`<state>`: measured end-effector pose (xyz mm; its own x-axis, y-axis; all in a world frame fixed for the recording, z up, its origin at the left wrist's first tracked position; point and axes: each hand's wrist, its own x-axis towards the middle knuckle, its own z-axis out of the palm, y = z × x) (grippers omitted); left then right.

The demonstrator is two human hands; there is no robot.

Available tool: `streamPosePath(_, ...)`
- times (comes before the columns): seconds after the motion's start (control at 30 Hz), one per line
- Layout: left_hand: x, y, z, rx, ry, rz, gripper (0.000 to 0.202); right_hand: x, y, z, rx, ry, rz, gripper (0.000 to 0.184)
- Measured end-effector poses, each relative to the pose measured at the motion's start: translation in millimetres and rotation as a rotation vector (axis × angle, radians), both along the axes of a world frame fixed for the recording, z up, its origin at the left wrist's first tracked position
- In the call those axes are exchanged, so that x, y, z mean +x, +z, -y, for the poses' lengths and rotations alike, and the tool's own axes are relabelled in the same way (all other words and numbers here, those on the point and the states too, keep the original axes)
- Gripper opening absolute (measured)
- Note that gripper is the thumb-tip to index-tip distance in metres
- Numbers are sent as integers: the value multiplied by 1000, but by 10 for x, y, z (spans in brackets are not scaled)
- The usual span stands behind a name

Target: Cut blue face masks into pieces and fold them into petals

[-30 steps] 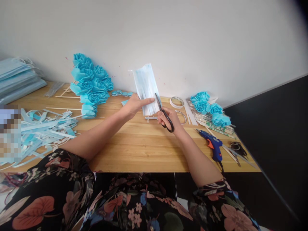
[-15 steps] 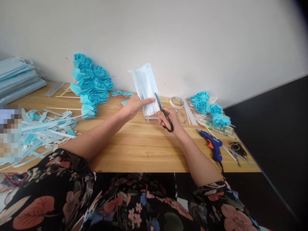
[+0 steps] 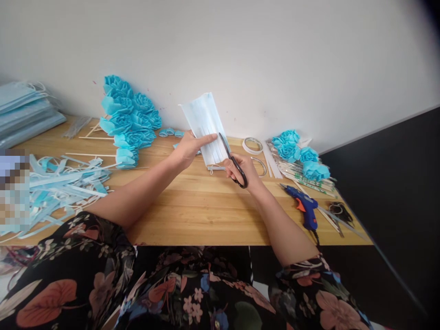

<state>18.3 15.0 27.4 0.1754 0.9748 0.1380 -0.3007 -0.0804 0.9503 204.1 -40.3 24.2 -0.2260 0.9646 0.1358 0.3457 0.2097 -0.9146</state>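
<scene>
My left hand (image 3: 189, 147) grips a pale blue face mask (image 3: 203, 120) and holds it upright above the wooden table (image 3: 192, 206). The mask leans a little to the left, and its lower edge shows several cut strips. My right hand (image 3: 241, 168) is closed round the black handles of a pair of scissors (image 3: 233, 160). The blades point up at the mask's lower right edge.
Blue paper-like roses (image 3: 129, 117) lie heaped at the back left, more roses (image 3: 299, 153) on sticks at the right. A tape roll (image 3: 252, 145), a blue glue gun (image 3: 304, 206), cut mask strips (image 3: 62, 183) and stacked masks (image 3: 24, 112) also sit on the table.
The mask has tilted to the left in my left hand, and my index finger now stretches across it. The scissors have hardly moved.
</scene>
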Motion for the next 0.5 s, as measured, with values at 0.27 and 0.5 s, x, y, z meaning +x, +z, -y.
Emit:
streamPosePath(0.27, 1, 8, 8, 10, -14, 22, 58, 33, -29, -35, -72, 53, -26, 73)
streamPosePath(0.5, 19, -13, 17, 15, -39, -4, 54, 57, -92, -79, -80, 58, -68, 92)
